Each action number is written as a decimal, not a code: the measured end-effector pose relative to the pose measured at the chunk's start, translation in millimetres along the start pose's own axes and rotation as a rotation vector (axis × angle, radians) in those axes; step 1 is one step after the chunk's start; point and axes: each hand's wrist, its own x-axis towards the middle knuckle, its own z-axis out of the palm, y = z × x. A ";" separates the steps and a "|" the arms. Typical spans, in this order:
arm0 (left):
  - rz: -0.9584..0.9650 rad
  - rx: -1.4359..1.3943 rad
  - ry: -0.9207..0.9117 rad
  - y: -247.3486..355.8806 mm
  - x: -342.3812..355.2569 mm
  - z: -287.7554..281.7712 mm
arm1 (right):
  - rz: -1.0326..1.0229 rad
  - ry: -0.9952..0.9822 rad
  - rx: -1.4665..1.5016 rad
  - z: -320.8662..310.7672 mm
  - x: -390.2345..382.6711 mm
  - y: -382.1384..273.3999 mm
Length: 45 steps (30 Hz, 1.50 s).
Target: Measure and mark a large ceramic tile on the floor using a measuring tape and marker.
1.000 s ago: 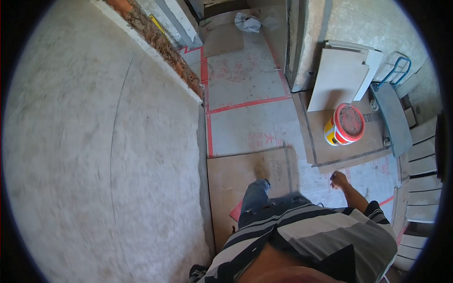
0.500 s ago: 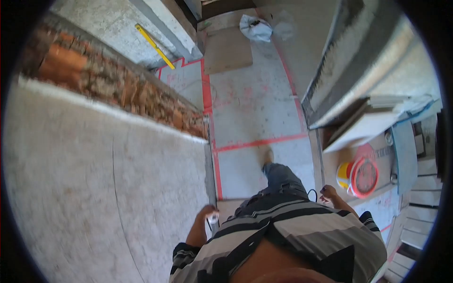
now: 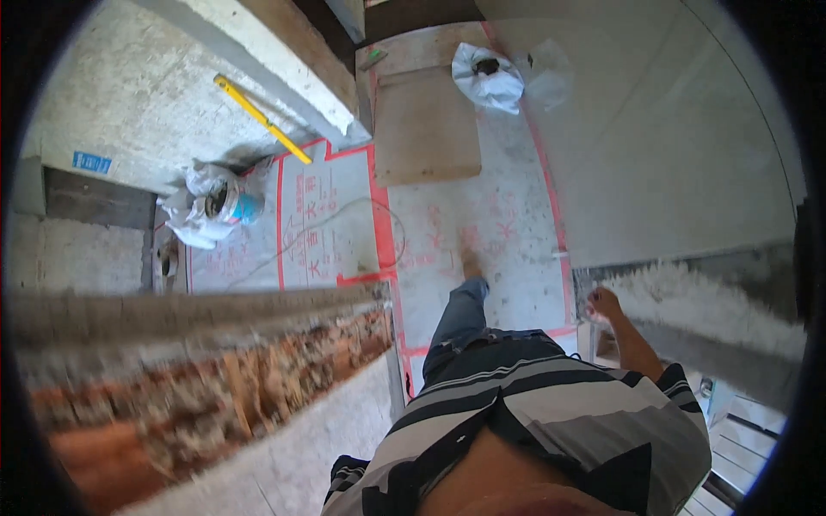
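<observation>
Currently walking: right hand loosely curled, empty, swinging beside grey rough-topped wall; left hand unseen. Ahead, brown cardboard sheet on red-taped floor covering. Next move likely needs careful footing.

Right hand loosely curled, empty, beside the blurred grey wall edge, left hand hidden

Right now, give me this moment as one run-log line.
right hand: raised, loosely curled, nothing visibly held | left hand: out of view | leg stepping onto floor sheeting | ahead: cardboard sheet, white bag, yellow level
</observation>
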 end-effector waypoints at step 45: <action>0.326 0.387 0.051 306.4 889.8 -1036.1 | 0.147 -0.116 -0.040 -316.9 741.0 -706.7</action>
